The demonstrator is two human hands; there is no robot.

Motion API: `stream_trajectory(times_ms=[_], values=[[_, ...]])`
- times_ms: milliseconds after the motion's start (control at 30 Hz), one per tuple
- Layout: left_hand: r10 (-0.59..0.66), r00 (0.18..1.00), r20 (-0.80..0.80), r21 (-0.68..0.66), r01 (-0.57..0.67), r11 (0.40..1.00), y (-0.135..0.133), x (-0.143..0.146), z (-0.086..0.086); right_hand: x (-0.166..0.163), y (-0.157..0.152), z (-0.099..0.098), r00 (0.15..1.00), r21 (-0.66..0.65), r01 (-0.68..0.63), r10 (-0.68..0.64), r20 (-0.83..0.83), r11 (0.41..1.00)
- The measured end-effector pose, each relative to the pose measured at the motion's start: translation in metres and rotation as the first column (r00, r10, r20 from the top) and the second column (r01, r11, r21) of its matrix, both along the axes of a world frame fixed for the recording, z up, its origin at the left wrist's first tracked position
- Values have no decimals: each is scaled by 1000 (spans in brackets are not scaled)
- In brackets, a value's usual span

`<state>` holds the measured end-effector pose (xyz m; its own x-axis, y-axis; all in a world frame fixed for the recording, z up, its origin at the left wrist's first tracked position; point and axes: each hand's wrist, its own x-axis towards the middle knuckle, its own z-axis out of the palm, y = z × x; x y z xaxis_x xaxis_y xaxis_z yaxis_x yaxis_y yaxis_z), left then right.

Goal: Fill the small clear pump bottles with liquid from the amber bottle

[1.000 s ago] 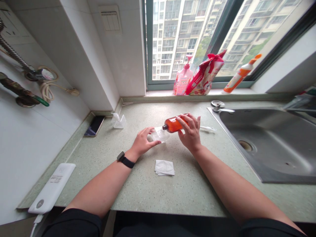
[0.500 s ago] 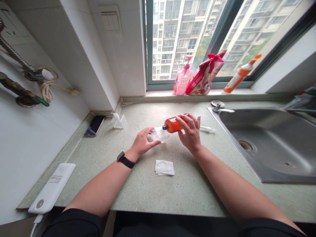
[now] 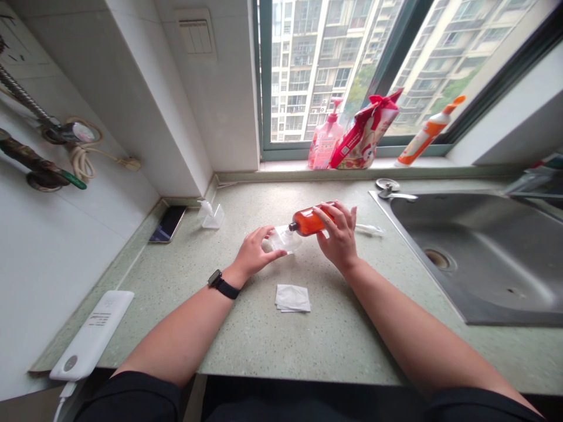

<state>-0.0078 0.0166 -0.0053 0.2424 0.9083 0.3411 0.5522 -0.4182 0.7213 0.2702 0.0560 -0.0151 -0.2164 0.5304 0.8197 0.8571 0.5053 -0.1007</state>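
right hand: orange bottle | left hand: clear container | red bag print illegible

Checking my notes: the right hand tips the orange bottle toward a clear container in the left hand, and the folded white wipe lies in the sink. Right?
No: the head view shows the folded white wipe on the counter, not in the sink. The rest holds: right hand on orange bottle, left hand on clear container.

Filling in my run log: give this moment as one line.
left hand: holds clear container | right hand: holds amber bottle tipped, mouth at container | countertop: folded white tissue nearby
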Motion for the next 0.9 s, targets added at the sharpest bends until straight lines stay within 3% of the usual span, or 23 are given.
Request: stream_trajectory(times_ms=[900], values=[[1, 1000, -2, 1, -1, 1000, 0, 0, 0, 0, 0, -1, 1000, 8, -18, 18, 3, 1000]])
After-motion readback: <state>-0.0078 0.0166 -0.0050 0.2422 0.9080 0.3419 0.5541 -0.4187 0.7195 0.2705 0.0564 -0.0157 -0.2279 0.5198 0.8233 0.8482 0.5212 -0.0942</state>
